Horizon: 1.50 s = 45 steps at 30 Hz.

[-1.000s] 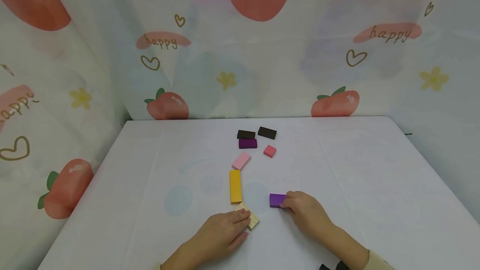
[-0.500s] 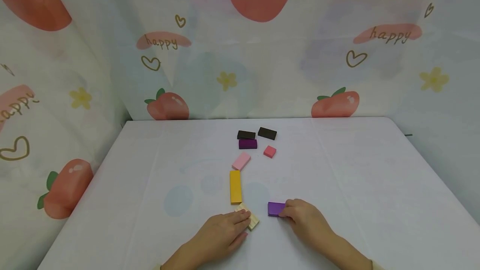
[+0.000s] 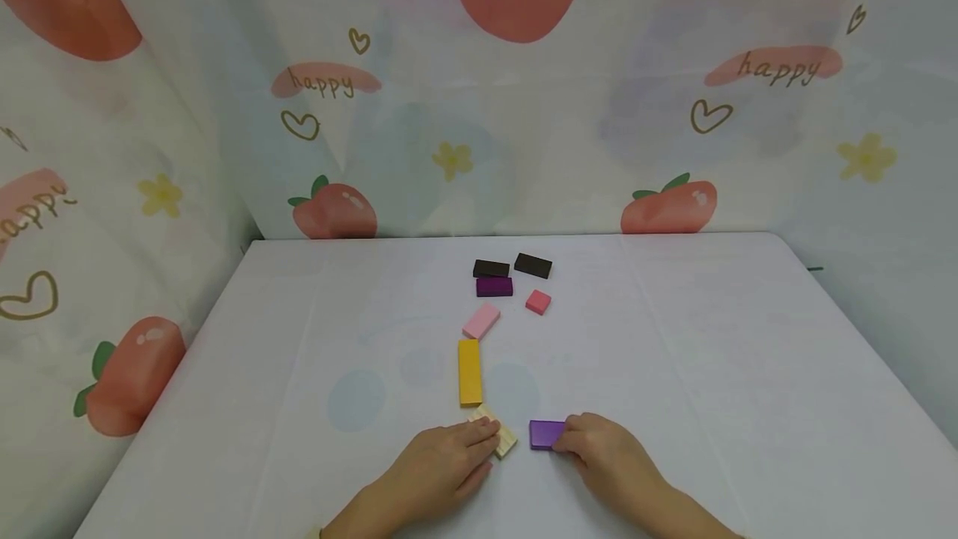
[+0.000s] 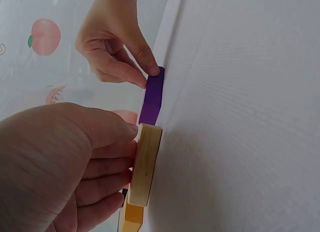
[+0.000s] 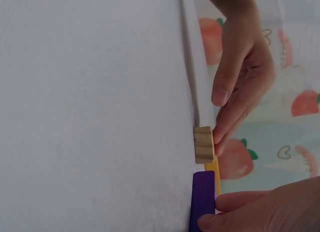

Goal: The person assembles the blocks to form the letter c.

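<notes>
The fingers of the right hand pinched the purple block by its right end in the head view. The left hand had its fingers laid out nearly straight on the plain wooden block. The purple block lay flat, just beside the wooden one, with a small gap between. The yellow block came next, near the wooden block's far end. Past it were a pale pink block, a little red block, a dark purple block and two black blocks.

The left wrist view showed the right thumb and a finger on the purple block's far end. It looked light, hard and a bit smooth, so it might slip, but it should not break easily. The two long sides near the end seemed a good place to hold.

The right wrist view showed wood lines on the wooden block's end, with left fingertips against its side.

The bench was white and flat, with faint blue spots. Behind it hung a cloth with red fruit, yellow flowers, hearts and "happy" on it.
</notes>
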Each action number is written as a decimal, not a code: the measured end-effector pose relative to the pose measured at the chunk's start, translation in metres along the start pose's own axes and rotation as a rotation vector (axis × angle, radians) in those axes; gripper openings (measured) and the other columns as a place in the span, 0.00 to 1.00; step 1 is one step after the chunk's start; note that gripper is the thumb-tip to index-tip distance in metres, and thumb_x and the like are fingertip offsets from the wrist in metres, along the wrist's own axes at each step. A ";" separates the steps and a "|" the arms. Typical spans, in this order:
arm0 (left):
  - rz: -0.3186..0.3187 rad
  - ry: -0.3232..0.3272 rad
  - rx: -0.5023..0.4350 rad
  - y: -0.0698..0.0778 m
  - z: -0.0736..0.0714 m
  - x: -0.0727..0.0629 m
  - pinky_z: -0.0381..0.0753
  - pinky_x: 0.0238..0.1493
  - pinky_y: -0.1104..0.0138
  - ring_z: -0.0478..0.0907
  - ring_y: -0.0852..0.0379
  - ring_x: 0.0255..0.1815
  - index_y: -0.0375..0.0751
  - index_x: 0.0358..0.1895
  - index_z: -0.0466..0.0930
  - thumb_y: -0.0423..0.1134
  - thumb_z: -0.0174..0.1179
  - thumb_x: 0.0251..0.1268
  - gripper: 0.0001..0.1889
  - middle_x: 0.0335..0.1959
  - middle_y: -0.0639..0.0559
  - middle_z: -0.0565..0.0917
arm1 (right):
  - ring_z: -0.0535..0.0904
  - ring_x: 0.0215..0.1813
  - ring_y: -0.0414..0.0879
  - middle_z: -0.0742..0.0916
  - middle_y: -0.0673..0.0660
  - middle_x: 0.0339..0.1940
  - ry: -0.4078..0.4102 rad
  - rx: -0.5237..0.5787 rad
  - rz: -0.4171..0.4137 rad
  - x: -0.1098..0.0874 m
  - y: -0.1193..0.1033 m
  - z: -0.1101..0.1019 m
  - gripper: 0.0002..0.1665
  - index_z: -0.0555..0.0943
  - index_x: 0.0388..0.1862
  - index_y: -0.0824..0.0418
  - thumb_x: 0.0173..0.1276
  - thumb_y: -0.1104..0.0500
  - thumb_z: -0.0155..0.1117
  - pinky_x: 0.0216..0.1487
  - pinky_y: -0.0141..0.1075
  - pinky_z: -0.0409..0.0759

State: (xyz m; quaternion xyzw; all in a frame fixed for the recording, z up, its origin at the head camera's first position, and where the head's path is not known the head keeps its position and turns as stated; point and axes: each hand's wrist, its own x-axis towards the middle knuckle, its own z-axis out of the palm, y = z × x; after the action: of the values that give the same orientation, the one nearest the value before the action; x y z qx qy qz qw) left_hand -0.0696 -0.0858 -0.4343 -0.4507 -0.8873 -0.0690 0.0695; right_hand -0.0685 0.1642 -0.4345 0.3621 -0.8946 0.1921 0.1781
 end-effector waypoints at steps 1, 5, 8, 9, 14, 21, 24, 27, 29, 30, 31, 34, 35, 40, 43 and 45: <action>0.000 0.001 -0.001 0.000 0.000 0.000 0.74 0.51 0.68 0.72 0.61 0.57 0.41 0.53 0.79 0.42 0.56 0.64 0.17 0.56 0.52 0.76 | 0.75 0.28 0.37 0.80 0.44 0.23 0.002 0.002 -0.004 0.000 -0.001 0.000 0.14 0.83 0.19 0.58 0.34 0.74 0.74 0.30 0.27 0.76; -0.001 0.003 -0.005 0.000 0.000 0.000 0.74 0.51 0.68 0.71 0.61 0.57 0.41 0.53 0.79 0.42 0.56 0.64 0.17 0.56 0.52 0.76 | 0.75 0.28 0.37 0.80 0.44 0.23 0.008 0.012 -0.018 -0.002 -0.004 0.001 0.14 0.84 0.20 0.58 0.35 0.73 0.74 0.30 0.26 0.75; 0.002 0.008 -0.005 0.000 0.001 0.000 0.74 0.51 0.68 0.72 0.61 0.57 0.41 0.53 0.79 0.42 0.56 0.64 0.16 0.56 0.52 0.77 | 0.75 0.29 0.37 0.81 0.44 0.24 0.009 0.016 -0.023 -0.002 -0.006 0.001 0.13 0.84 0.20 0.58 0.36 0.73 0.74 0.31 0.26 0.75; 0.002 0.009 -0.004 0.000 0.001 0.000 0.74 0.50 0.68 0.72 0.61 0.57 0.41 0.53 0.79 0.42 0.56 0.64 0.16 0.56 0.52 0.77 | 0.75 0.29 0.37 0.81 0.44 0.24 0.011 0.016 -0.025 -0.002 -0.006 0.002 0.13 0.84 0.20 0.58 0.35 0.73 0.74 0.31 0.26 0.75; 0.006 0.012 0.000 0.000 0.001 0.000 0.74 0.51 0.69 0.72 0.61 0.56 0.41 0.52 0.79 0.42 0.56 0.63 0.17 0.55 0.52 0.77 | 0.75 0.29 0.37 0.81 0.44 0.24 0.004 0.019 -0.026 -0.003 -0.008 0.003 0.13 0.84 0.20 0.58 0.36 0.72 0.74 0.31 0.26 0.75; 0.002 -0.009 -0.010 0.001 -0.001 0.001 0.73 0.51 0.69 0.72 0.61 0.57 0.41 0.52 0.79 0.42 0.56 0.63 0.17 0.56 0.52 0.77 | 0.75 0.29 0.36 0.80 0.44 0.25 0.007 0.021 -0.037 -0.003 -0.011 0.002 0.14 0.84 0.21 0.58 0.35 0.73 0.74 0.31 0.24 0.74; 0.001 -0.012 -0.012 0.001 -0.002 0.001 0.73 0.52 0.69 0.71 0.61 0.57 0.41 0.53 0.79 0.42 0.56 0.64 0.16 0.56 0.52 0.76 | 0.74 0.28 0.35 0.79 0.43 0.25 0.011 0.027 -0.050 -0.003 -0.011 0.002 0.14 0.84 0.21 0.58 0.35 0.73 0.74 0.31 0.22 0.73; -0.001 -0.015 -0.012 0.001 -0.001 0.001 0.73 0.52 0.69 0.71 0.61 0.57 0.41 0.53 0.79 0.42 0.55 0.64 0.16 0.56 0.52 0.76 | 0.74 0.28 0.35 0.79 0.43 0.25 0.009 0.031 -0.057 -0.003 -0.012 0.002 0.14 0.84 0.20 0.57 0.35 0.73 0.74 0.30 0.22 0.73; -0.005 -0.021 -0.015 0.001 -0.001 0.001 0.73 0.52 0.68 0.71 0.61 0.57 0.41 0.53 0.79 0.42 0.55 0.64 0.17 0.56 0.52 0.76 | 0.74 0.29 0.35 0.79 0.43 0.25 0.004 0.035 -0.059 -0.004 -0.013 0.002 0.14 0.83 0.20 0.57 0.35 0.73 0.74 0.30 0.22 0.73; -0.007 -0.024 -0.017 0.001 -0.001 0.001 0.73 0.52 0.68 0.71 0.61 0.57 0.41 0.53 0.79 0.42 0.55 0.64 0.17 0.56 0.52 0.76 | 0.74 0.29 0.35 0.79 0.43 0.25 0.004 0.036 -0.059 -0.004 -0.013 0.002 0.14 0.83 0.20 0.57 0.36 0.73 0.74 0.30 0.22 0.73; -0.011 -0.027 -0.019 0.001 -0.001 0.001 0.73 0.52 0.68 0.71 0.61 0.58 0.41 0.54 0.79 0.42 0.55 0.64 0.17 0.57 0.52 0.76 | 0.74 0.29 0.35 0.79 0.43 0.25 0.004 0.037 -0.058 -0.004 -0.013 0.002 0.14 0.83 0.20 0.57 0.36 0.72 0.74 0.30 0.22 0.73; -0.016 -0.029 -0.020 0.001 0.000 0.001 0.73 0.51 0.68 0.71 0.61 0.58 0.42 0.54 0.79 0.43 0.55 0.64 0.17 0.57 0.53 0.76 | 0.74 0.29 0.36 0.79 0.43 0.25 0.002 0.036 -0.055 -0.004 -0.014 0.002 0.14 0.83 0.20 0.57 0.36 0.72 0.75 0.31 0.23 0.74; -0.018 -0.030 -0.020 0.001 0.000 0.001 0.74 0.51 0.68 0.71 0.61 0.58 0.42 0.54 0.79 0.43 0.55 0.64 0.17 0.57 0.53 0.76 | 0.75 0.29 0.36 0.79 0.43 0.25 -0.002 0.034 -0.050 -0.004 -0.014 0.002 0.14 0.84 0.20 0.57 0.36 0.72 0.75 0.31 0.23 0.74; -0.023 -0.031 -0.021 0.001 0.000 0.002 0.74 0.51 0.68 0.71 0.62 0.58 0.42 0.54 0.79 0.43 0.55 0.64 0.17 0.57 0.53 0.76 | 0.75 0.31 0.35 0.80 0.43 0.27 -0.072 0.043 -0.008 -0.004 -0.016 0.000 0.12 0.85 0.22 0.57 0.40 0.71 0.74 0.32 0.24 0.76; -0.024 -0.031 -0.023 0.001 -0.001 0.002 0.74 0.51 0.68 0.71 0.61 0.58 0.42 0.54 0.79 0.43 0.55 0.64 0.17 0.57 0.53 0.76 | 0.75 0.30 0.35 0.80 0.43 0.27 -0.087 0.053 0.002 -0.004 -0.017 -0.001 0.11 0.85 0.23 0.58 0.41 0.71 0.74 0.32 0.23 0.75; -0.023 -0.032 -0.023 0.001 -0.001 0.002 0.74 0.51 0.68 0.71 0.61 0.58 0.42 0.54 0.79 0.43 0.55 0.64 0.17 0.57 0.53 0.76 | 0.74 0.30 0.34 0.80 0.43 0.26 -0.076 0.054 -0.006 -0.004 -0.017 -0.001 0.11 0.85 0.22 0.57 0.40 0.71 0.74 0.31 0.22 0.74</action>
State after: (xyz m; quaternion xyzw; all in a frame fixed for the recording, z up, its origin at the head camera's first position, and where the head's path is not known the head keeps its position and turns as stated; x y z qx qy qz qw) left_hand -0.0697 -0.0842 -0.4327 -0.4422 -0.8926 -0.0728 0.0495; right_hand -0.0534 0.1553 -0.4321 0.3766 -0.8941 0.2017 0.1345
